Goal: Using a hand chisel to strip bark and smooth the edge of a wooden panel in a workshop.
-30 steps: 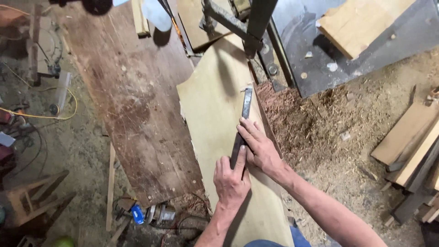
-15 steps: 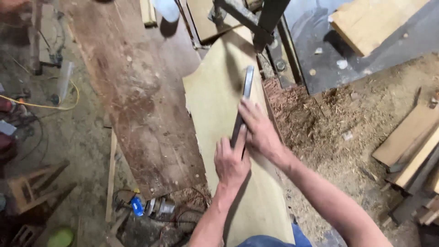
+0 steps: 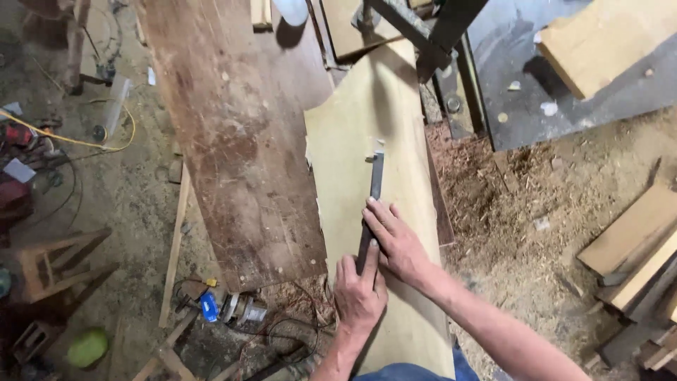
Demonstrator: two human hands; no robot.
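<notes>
Long, narrow dark metal bar (image 3: 372,204), flat, lying lengthwise approx. along middle of pale tan board (image 3: 360,127), near end under both hands, far end w/ small pale bit.

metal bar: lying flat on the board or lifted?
Flat. The metal bar lies lengthwise on the pale board, pressed by left hand and right hand.

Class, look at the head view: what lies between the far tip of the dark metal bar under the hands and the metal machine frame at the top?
Only bare pale board lies between the metal bar and the machine frame, seen in the head view.
</notes>
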